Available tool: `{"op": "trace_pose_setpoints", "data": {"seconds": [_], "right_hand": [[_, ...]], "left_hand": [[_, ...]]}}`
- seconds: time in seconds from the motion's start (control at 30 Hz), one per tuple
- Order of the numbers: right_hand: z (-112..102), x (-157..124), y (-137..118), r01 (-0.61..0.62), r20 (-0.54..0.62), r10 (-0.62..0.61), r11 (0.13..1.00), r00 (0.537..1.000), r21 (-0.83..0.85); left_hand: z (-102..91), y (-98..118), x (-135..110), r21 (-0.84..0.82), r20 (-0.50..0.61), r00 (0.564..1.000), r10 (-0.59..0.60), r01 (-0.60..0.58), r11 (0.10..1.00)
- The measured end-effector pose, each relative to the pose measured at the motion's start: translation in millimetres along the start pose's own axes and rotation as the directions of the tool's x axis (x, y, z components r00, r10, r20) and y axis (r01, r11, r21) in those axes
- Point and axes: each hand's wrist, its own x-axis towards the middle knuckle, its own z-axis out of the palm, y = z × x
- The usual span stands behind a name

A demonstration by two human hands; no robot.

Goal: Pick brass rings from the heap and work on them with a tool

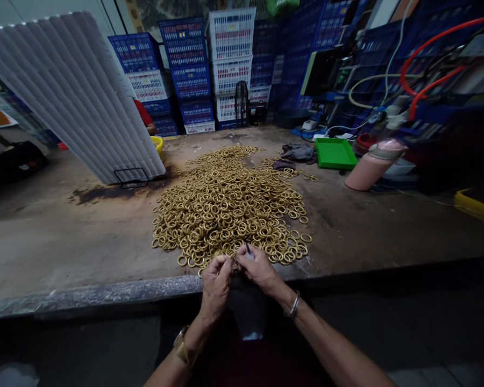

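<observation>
A broad heap of gold-coloured metal rings [221, 199] lies on the worktable in front of me. At its near edge my left hand [216, 285] is closed, fingertips pinching what looks like one of the rings, largely hidden by the fingers. Close against it, on the right, my right hand [260, 271] is also closed. From its grip sticks up a slim dark-tipped tool [248, 248], whose exact kind I cannot make out. The fingertips of both hands nearly meet over the table's front edge.
A ribbed pale sheet [76, 97] leans in a wire stand on the left. A green tray [335, 153], dark gloves [298, 152] and a pink bottle [373, 165] stand right of the heap. Stacked crates [189, 80] line the back. Part of another person's red sleeve [142, 113] shows behind the sheet.
</observation>
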Motion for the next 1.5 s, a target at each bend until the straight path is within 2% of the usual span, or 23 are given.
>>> {"op": "trace_pose_setpoints", "data": {"seconds": [0.13, 0.2, 0.23, 0.3, 0.4, 0.53, 0.63, 0.7, 0.8, 0.87, 0.97, 1.27, 1.5], "right_hand": [[-3.2, 1.3, -4.1, 0.117, -0.026, -0.125, 0.971, 0.992, -0.210], [-3.1, 1.6, -5.1, 0.138, -0.026, -0.149, 0.959, 0.988, -0.249], [-2.7, 1.6, -5.0, 0.136, -0.029, -0.148, 0.958, 0.988, -0.253], [-1.8, 1.1, -4.3, 0.124, -0.033, -0.136, 0.962, 0.990, -0.245], [-1.2, -0.3, -3.8, 0.104, -0.023, -0.111, 0.972, 0.994, -0.212], [-1.6, 0.7, -3.8, 0.050, -0.004, -0.051, 0.991, 0.999, -0.128], [-2.7, 3.0, 0.2, 0.062, -0.079, -0.079, 0.977, 0.994, -0.203], [-3.8, 2.2, 4.3, 0.121, -0.105, -0.166, 0.931, 0.981, -0.344], [-4.9, -4.6, 8.6, 0.255, 0.038, -0.283, 0.785, 0.958, -0.565], [-4.9, -10.5, 8.9, 0.320, 0.145, -0.303, 0.679, 0.942, -0.661], [-4.0, -16.3, 6.4, 0.341, 0.200, -0.294, 0.581, 0.935, -0.739], [-0.5, -16.7, 3.1, 0.274, 0.196, -0.203, 0.501, 0.959, -0.821], [0.2, -17.1, 3.9, 0.257, 0.176, -0.205, 0.493, 0.963, -0.831]], "left_hand": [[-1.8, 4.6, -1.4, 0.190, 0.005, 0.983, 0.186, -0.184, 0.964], [-1.7, 6.4, -1.8, 0.211, 0.025, 0.979, 0.202, -0.203, 0.956], [-1.8, 6.8, -1.9, 0.199, 0.037, 0.985, 0.171, -0.175, 0.964], [-2.5, 6.6, -1.9, 0.133, 0.078, 0.996, 0.030, -0.041, 0.990], [-3.7, 6.3, -2.4, -0.022, 0.191, 0.967, -0.172, 0.179, 0.984], [-3.5, 7.6, -4.1, -0.139, 0.247, 0.951, -0.185, 0.224, 0.965], [-3.8, 7.5, -4.5, -0.152, 0.237, 0.955, -0.181, 0.220, 0.963], [-4.5, 6.1, -4.1, -0.145, 0.213, 0.960, -0.179, 0.212, 0.966], [-5.5, 2.9, -3.1, -0.120, 0.186, 0.970, -0.159, 0.183, 0.976], [-5.9, 0.5, -2.7, -0.104, 0.175, 0.975, -0.140, 0.159, 0.982], [-6.6, -2.0, -2.7, -0.074, 0.158, 0.981, -0.116, 0.129, 0.989], [-8.4, -1.6, -4.2, -0.036, 0.130, 0.984, -0.119, 0.125, 0.992], [-8.3, -1.3, -4.8, 0.012, 0.094, 0.992, -0.085, 0.084, 0.996]]}}
